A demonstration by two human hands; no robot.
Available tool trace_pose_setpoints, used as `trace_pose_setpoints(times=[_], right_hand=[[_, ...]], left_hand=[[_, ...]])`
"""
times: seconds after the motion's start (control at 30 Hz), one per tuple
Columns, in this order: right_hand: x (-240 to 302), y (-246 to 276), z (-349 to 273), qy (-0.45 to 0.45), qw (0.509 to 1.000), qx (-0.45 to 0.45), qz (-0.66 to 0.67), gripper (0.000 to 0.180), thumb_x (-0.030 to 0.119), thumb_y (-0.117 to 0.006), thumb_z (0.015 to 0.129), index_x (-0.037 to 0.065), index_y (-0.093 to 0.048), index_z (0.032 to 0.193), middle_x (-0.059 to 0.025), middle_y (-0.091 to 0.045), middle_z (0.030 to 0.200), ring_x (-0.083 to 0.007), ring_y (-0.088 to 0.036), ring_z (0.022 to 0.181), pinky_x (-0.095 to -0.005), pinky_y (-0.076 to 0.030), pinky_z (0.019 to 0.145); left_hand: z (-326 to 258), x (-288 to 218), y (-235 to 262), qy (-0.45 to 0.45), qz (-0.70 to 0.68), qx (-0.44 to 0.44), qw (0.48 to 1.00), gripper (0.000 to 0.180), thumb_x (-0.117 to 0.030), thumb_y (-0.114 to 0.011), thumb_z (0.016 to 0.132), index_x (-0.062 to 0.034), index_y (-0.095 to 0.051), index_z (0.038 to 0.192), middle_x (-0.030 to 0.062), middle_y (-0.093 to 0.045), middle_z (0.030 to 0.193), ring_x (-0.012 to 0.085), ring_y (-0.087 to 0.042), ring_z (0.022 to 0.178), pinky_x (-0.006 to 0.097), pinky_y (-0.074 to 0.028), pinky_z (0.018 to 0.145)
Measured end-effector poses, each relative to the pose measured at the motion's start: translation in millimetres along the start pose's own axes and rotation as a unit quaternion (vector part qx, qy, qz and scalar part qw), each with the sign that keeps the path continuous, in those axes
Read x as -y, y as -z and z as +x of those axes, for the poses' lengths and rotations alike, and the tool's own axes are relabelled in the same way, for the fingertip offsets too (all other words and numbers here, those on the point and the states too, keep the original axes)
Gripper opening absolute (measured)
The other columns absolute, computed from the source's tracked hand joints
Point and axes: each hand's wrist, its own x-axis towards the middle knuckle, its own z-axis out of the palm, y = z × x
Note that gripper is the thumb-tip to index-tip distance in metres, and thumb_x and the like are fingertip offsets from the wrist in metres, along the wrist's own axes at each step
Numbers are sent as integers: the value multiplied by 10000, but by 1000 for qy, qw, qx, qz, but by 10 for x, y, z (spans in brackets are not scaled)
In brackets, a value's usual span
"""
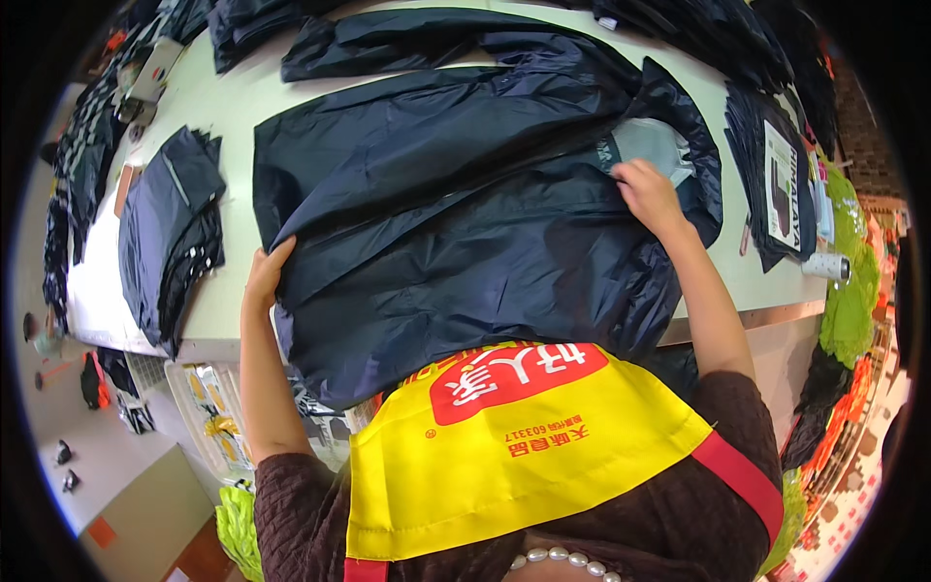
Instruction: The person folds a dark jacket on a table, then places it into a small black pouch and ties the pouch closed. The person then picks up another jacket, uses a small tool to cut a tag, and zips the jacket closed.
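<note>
A dark navy jacket (465, 233) of thin shiny fabric lies spread across the white table, its near edge hanging over the front against my yellow apron (524, 456). My left hand (265, 275) grips the jacket's left edge, thumb on top and the other fingers tucked underneath. At the right end my right hand (650, 197) is closed, fingertips pinched on the fabric beside the opening. A pale grey lining (652, 147) shows inside that opening, just beyond the right hand. Long folds run across the jacket between both hands.
A stack of dark folded pieces (173, 233) lies at left. More dark garments (388, 44) lie along the far side. At right are dark pieces with a printed white sheet (779, 184), a thread spool (825, 266) and lime-green fabric (853, 291). The white table (233, 107) ends near my waist.
</note>
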Motion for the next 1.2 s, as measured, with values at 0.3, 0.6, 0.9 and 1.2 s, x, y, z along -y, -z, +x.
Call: trace_pose_setpoints(times=[0.3,0.6,0.9,1.2], right_hand=[[577,206,-673,-54,942,325,-62,86,97,-537,761,33,-590,785,-172,-628,770,-355,-617,751,-413,-495,665],[2526,-1015,787,0,989,96,116,249,283,-596,818,44,-654,853,-165,-653,846,-337,-629,833,-415,-501,724],[2769,-1381,823,59,980,162,96,252,212,-691,770,30,-569,893,-179,-650,850,-366,-624,874,-444,-496,771],[2982,-1479,826,-33,984,155,83,161,89,-515,823,-13,-586,926,-239,-644,920,-390,-637,874,-447,-516,775]], left_hand=[[-165,156,59,-47,26,104,993,530,-142,-790,626,100,-583,1050,130,-644,910,179,-624,762,284,-520,731],[-236,98,14,-38,-122,147,981,528,-113,-739,670,81,-542,1119,142,-636,967,199,-635,825,307,-530,771],[-275,206,-184,-11,-191,84,978,497,-151,-698,703,105,-518,1089,148,-632,894,205,-636,734,299,-534,673],[-375,207,-226,-23,-147,32,988,418,-122,-677,709,95,-580,1053,134,-642,901,205,-629,744,285,-505,718]])
